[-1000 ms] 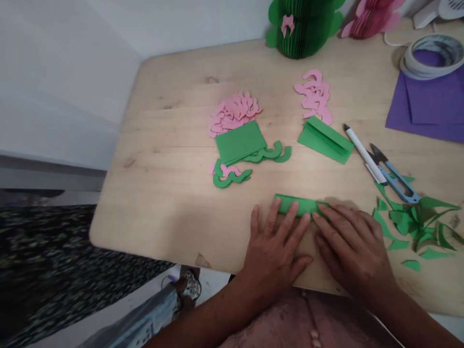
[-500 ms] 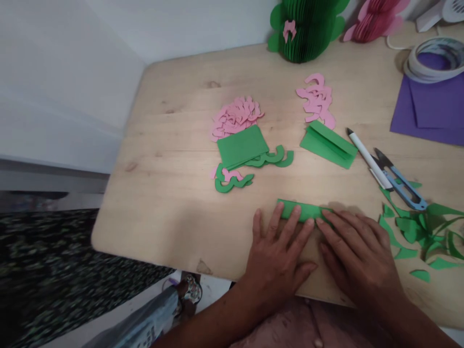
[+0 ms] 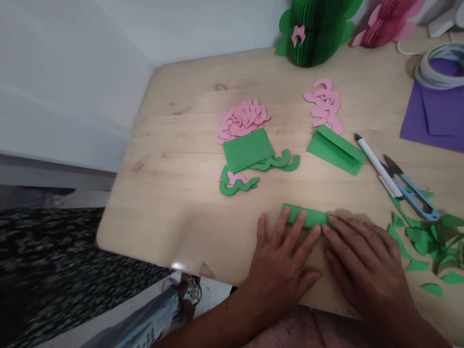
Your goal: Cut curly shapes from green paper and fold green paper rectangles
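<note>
A narrow folded strip of green paper (image 3: 311, 218) lies on the wooden table near its front edge. My left hand (image 3: 281, 261) is spread flat, its fingertips pressing on the strip's left part. On the strip's right end rest the fingertips of my right hand (image 3: 369, 256), fingers stretched out and covering that end. Beyond them lie a folded green paper rectangle (image 3: 248, 150), green scalloped cutouts (image 3: 239, 186) and a half-folded green paper piece (image 3: 337, 150). Pink paper cutouts (image 3: 242, 119) form a pile behind the rectangle, and more pink cutouts (image 3: 325, 106) lie further right.
To the right are a white pen (image 3: 379, 166), blue thread snips (image 3: 413, 191) and green paper scraps (image 3: 420, 237). Tape rolls (image 3: 422, 75) sit on purple paper (image 3: 413, 121). Green (image 3: 311, 46) and pink (image 3: 387, 24) honeycomb paper decorations stand by the wall.
The whole scene has shifted slightly right and down in view. Both hands stay pressed on the green strip, with no clear movement over the table.
</note>
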The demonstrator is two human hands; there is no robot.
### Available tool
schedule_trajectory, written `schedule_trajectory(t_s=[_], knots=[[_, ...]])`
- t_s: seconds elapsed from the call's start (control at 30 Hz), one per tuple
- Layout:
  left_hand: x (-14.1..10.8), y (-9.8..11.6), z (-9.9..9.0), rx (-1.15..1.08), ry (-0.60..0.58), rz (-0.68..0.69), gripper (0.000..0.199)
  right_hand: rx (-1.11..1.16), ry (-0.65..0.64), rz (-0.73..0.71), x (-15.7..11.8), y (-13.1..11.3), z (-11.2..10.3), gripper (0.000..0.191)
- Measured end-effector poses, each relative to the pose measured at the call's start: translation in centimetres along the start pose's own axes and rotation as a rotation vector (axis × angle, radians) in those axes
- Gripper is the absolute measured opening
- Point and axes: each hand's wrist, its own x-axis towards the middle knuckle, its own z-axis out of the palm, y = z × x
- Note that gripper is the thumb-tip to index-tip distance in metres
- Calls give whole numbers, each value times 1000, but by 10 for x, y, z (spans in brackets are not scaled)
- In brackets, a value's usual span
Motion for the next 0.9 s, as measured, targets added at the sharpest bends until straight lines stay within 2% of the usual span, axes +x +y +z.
schedule_trajectory(t_s=[0.27,0.53,0.7,0.9], knots=[[0,0,0,-13,6,-2,66,-26,-2,-17,-3,2,1,27],[0,0,0,10,36,7,64,-26,-7,13,-1,-3,1,25],[-2,0,-2,5,66,-39,64,-13,5,57,-1,-4,1,24],[-3,0,-1,-4,45,-45,65,-16,3,42,-1,-5,0,23]])
